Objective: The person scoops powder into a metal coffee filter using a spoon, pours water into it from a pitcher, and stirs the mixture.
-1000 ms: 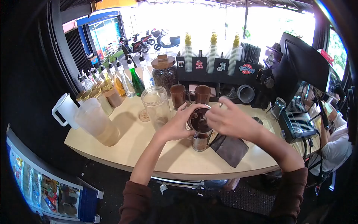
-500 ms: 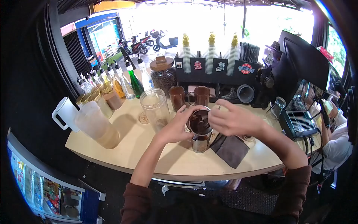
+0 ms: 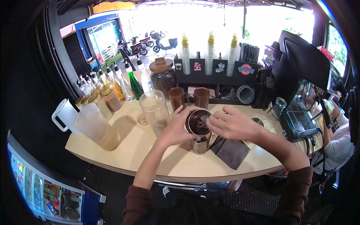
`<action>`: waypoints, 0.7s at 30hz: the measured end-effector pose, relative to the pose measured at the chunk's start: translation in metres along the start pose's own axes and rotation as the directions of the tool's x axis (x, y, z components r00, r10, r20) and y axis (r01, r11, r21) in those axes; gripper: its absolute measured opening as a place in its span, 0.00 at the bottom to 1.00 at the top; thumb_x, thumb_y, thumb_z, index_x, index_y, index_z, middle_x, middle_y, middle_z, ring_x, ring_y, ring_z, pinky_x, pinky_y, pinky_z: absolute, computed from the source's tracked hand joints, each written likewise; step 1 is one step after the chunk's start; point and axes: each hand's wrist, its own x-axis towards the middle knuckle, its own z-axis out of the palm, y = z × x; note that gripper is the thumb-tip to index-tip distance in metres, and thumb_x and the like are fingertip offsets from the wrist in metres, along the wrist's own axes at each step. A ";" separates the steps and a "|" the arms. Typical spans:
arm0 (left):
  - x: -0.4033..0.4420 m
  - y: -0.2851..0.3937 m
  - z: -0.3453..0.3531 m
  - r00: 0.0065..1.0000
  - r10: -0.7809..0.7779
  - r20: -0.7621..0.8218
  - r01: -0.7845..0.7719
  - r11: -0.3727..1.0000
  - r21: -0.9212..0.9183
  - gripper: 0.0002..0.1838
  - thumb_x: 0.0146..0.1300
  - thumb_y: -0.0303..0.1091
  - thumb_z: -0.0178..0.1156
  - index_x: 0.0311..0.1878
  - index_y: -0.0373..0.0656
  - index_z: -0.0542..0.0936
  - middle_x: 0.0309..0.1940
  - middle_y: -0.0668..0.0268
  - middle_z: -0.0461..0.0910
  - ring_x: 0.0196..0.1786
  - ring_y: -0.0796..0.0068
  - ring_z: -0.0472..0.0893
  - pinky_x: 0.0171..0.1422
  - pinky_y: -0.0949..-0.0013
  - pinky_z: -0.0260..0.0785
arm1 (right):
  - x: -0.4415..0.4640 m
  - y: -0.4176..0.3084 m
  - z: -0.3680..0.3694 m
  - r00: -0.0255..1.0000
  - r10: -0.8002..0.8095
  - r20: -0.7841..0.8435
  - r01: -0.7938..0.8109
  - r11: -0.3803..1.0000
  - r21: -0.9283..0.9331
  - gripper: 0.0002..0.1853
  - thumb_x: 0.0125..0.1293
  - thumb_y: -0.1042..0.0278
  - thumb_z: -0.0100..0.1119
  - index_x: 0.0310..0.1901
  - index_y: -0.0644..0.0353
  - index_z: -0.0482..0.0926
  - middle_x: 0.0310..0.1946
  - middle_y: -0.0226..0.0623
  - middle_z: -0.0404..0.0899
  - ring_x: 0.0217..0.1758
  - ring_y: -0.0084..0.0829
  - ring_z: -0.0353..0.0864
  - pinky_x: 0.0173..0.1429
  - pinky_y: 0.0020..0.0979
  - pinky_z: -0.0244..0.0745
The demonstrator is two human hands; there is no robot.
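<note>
My left hand (image 3: 180, 126) is wrapped round the side of a metal cup (image 3: 188, 129) with dark brown liquid (image 3: 198, 120) in it. Over the cup's right rim, the fingers of my right hand (image 3: 230, 123) pinch what looks like a spoon, mostly hidden by the hand and the liquid. Just below the cup stands a small shiny metal vessel (image 3: 200, 145). A folded dark cloth (image 3: 231, 153) lies to its right. Behind my left hand is a tall clear container (image 3: 153, 107), and two glass mugs of brown drink (image 3: 176, 98) (image 3: 201, 98) stand beyond the cup.
At left are a white pitcher (image 3: 64, 115), a cloudy jug (image 3: 95, 125), lidded jars (image 3: 101, 104) and pump bottles (image 3: 134, 83). A bean jar (image 3: 163, 80) and a black cup rack (image 3: 210, 75) line the back. An espresso machine (image 3: 302, 116) and another person (image 3: 335, 150) are at right.
My right hand has lowered slightly and shifted a little left at the cup's rim. The liquid's surface pattern has changed. My left hand keeps its hold.
</note>
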 end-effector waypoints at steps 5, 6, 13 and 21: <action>-0.009 0.003 0.015 0.966 -0.116 -0.232 0.112 0.993 -0.029 0.44 0.28 0.40 0.80 0.54 0.43 0.69 0.49 0.63 0.77 0.55 0.59 0.76 0.71 0.50 0.54 | 0.005 -0.014 -0.007 0.990 0.138 0.012 -0.138 0.990 -0.003 0.07 0.49 0.66 0.56 0.30 0.56 0.76 0.30 0.28 0.70 0.37 0.24 0.71 0.38 0.27 0.62; -0.011 0.001 0.020 0.937 -0.148 -0.318 0.123 0.988 -0.098 0.44 0.27 0.40 0.80 0.52 0.42 0.70 0.48 0.61 0.76 0.53 0.58 0.75 0.68 0.51 0.57 | 0.005 -0.016 -0.006 0.990 0.138 0.012 -0.138 0.990 -0.003 0.07 0.49 0.66 0.56 0.30 0.56 0.76 0.30 0.28 0.70 0.37 0.24 0.71 0.38 0.27 0.62; -0.013 -0.001 0.041 0.851 0.026 -0.524 -0.008 0.999 0.037 0.45 0.26 0.40 0.81 0.52 0.43 0.69 0.50 0.62 0.75 0.53 0.58 0.73 0.63 0.55 0.59 | 0.011 -0.026 -0.004 0.961 0.276 -0.001 -0.276 0.961 0.024 0.13 0.47 0.67 0.57 0.36 0.61 0.76 0.31 0.30 0.70 0.36 0.26 0.72 0.35 0.29 0.61; -0.018 0.006 0.050 0.843 -0.068 -0.534 0.080 0.997 -0.001 0.47 0.30 0.40 0.80 0.57 0.44 0.66 0.55 0.63 0.75 0.58 0.57 0.72 0.68 0.50 0.52 | 0.015 -0.032 0.005 0.892 0.451 0.030 -0.452 0.890 0.062 0.13 0.48 0.68 0.57 0.37 0.60 0.74 0.32 0.31 0.70 0.36 0.28 0.73 0.36 0.31 0.62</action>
